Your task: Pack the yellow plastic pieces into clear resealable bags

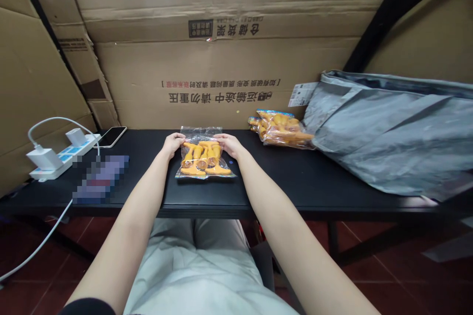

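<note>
A clear plastic bag of orange plastic parts (204, 158) lies flat on the black table (295, 177) straight ahead. My left hand (173, 144) grips the bag's upper left edge, fingers curled onto the plastic. At the bag's upper right edge my right hand (229, 145) grips it the same way. Both forearms reach out over my lap.
A pile of similar filled bags (281, 129) lies further right, against a large grey bag (395, 133). At the left are a white power strip with chargers (61, 156), a phone (110, 137) and a blurred object (99, 179). Cardboard boxes (221, 49) wall in the back.
</note>
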